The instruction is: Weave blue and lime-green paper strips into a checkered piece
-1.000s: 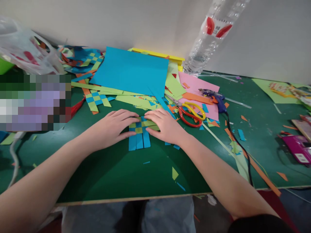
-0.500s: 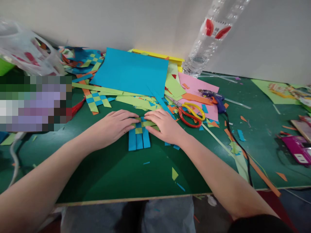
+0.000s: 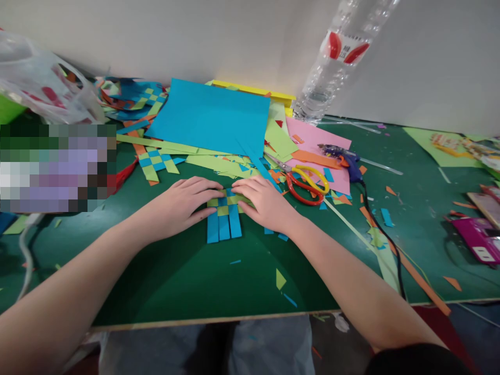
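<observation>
On the green table lies a small woven paper piece [image 3: 223,210] of blue and light green strips, its three blue ends pointing toward me. My left hand [image 3: 189,203] rests at its left side, fingers stretched out and the thumb apart, fingertips touching the weave. From the right, my right hand [image 3: 262,203] lies over the green strip ends, fingers extended and thumb spread. The part of the weave beneath my fingers is hidden. Scissors [image 3: 307,185] with red and yellow handles lie to the right of my right hand.
A blue paper sheet [image 3: 213,117] lies behind my hands. Another woven piece [image 3: 154,160] is at the left. A glue gun [image 3: 353,166] rests near pink paper [image 3: 336,140]. Farther out are a clear bottle [image 3: 324,78], a plastic bag [image 3: 42,78] and a purple object [image 3: 476,239].
My left thumb has moved away from the fingers, toward me, uncovering more of the weave's left side. The right thumb has shifted slightly. The woven piece stays in place.
</observation>
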`<action>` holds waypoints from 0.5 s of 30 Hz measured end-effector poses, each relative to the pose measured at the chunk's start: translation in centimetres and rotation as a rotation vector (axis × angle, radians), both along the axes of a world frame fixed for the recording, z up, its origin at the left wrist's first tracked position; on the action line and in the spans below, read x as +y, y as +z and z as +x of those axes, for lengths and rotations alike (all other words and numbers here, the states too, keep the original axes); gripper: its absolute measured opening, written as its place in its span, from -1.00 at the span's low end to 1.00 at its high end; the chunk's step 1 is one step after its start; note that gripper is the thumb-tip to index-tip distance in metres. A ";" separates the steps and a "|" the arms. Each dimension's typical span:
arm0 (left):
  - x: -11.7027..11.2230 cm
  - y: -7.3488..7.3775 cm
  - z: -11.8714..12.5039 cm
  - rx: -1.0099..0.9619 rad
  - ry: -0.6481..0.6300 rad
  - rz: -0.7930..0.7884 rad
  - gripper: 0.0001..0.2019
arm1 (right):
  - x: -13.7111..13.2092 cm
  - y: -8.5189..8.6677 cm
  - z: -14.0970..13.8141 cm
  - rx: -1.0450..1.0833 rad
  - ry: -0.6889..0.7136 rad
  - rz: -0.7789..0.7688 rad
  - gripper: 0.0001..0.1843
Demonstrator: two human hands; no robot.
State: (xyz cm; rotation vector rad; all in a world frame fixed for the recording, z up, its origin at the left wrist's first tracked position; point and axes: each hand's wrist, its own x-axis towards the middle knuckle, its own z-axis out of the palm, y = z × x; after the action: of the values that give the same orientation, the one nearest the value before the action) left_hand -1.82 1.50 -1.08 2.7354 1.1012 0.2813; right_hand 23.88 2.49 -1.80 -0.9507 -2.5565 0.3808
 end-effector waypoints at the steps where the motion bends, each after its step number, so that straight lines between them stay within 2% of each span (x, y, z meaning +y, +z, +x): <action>1: 0.0 0.0 0.0 0.002 0.001 0.003 -0.54 | 0.0 0.0 0.0 -0.001 0.000 -0.002 -0.66; 15: -0.1 0.1 0.1 0.000 0.007 0.001 -0.53 | 0.0 -0.1 0.0 0.007 0.000 -0.007 -0.65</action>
State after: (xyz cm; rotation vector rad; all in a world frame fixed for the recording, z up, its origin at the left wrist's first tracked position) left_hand -1.72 1.40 -1.00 2.7327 1.1110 0.2835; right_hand 23.87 2.53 -1.86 -0.9495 -2.5504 0.3925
